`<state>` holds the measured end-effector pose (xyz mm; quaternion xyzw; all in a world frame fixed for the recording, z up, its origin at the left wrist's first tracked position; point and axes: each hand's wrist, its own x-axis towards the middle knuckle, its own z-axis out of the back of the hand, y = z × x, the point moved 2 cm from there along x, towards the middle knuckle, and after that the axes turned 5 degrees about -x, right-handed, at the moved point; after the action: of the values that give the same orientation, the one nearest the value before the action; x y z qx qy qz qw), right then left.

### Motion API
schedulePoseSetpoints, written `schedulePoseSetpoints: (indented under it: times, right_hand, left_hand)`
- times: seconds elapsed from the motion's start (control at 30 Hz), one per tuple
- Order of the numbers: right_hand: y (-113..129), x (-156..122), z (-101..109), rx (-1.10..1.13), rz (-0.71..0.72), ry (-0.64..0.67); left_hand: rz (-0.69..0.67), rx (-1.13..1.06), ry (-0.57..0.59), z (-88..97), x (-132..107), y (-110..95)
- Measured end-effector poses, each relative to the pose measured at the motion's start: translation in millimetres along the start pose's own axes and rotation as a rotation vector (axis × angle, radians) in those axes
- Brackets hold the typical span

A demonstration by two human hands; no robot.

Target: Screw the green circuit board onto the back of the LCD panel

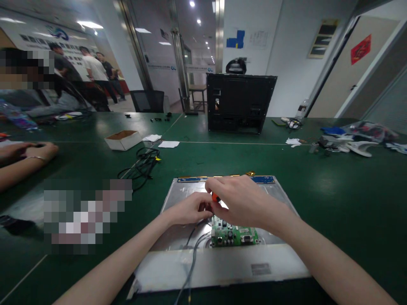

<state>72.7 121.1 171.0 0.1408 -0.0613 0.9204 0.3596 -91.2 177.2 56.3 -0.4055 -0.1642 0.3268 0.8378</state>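
Observation:
A flat display panel [225, 262] lies on the green table, its metal back facing up. Fixed to it is a green circuit board [235, 237], with a narrow blue circuit strip [267, 179] along the far edge. My right hand [243, 199] is closed around an orange-and-black screwdriver handle [216, 197] above the board's far left corner. Fingers curled together, my left hand [190, 208] is at that same corner; what its fingertips pinch is hidden. Dark cables [193, 258] run from the board's left side over the panel's near edge.
A black monitor housing [240, 103] stands upright at the back. To the left lie coiled black cables [143, 165] and an open cardboard box [123, 140]. Another person's hands [38, 150] rest at far left. Plastic bags and parts [346, 140] lie at far right.

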Motion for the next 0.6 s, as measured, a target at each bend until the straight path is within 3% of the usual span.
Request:
schedulePoseSetpoints:
  times: [0.33, 0.6]
  right_hand:
    - [-5.9, 1.4, 1.4, -0.025, -0.108, 0.056]
    - [-2.5, 1.4, 0.6, 0.023, -0.069, 0.062]
  left_hand:
    - [-0.014, -0.021, 0.036, 1.0, 1.0, -1.3]
    - [-0.035, -0.008, 0.022, 1.7, 1.8, -1.6]
